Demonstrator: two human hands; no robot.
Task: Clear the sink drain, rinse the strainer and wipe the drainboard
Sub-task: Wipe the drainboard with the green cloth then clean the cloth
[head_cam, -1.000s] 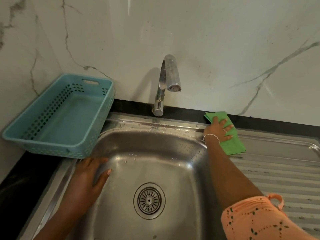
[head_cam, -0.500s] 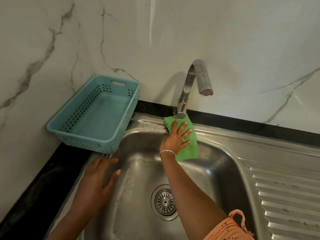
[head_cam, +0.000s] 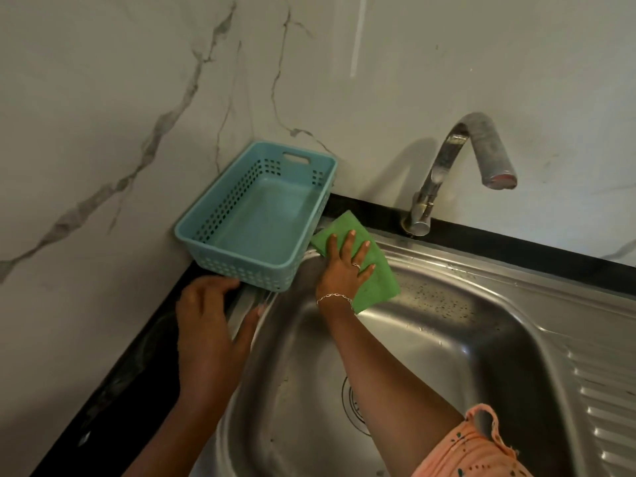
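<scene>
My right hand (head_cam: 344, 266) lies flat with spread fingers on a green cloth (head_cam: 378, 285), pressing it onto the back left corner of the steel sink's rim, right beside the blue basket. My left hand (head_cam: 210, 325) rests open, palm down, on the sink's left rim just in front of the basket. The steel basin (head_cam: 447, 339) is wet with droplets. Only a sliver of the round drain strainer (head_cam: 351, 404) shows; my right forearm covers the remainder. The ribbed drainboard (head_cam: 605, 407) runs along the right edge.
An empty blue perforated basket (head_cam: 261, 218) stands in the left corner, overhanging the sink rim. A curved chrome faucet (head_cam: 447, 160) rises behind the basin, no water running. A black counter strip (head_cam: 137, 373) borders the sink, with marble walls behind and to the left.
My right hand has slid the green cloth leftward along the back rim, from the drainboard's corner past the faucet base to the basket. My left hand shifted slightly up the left rim.
</scene>
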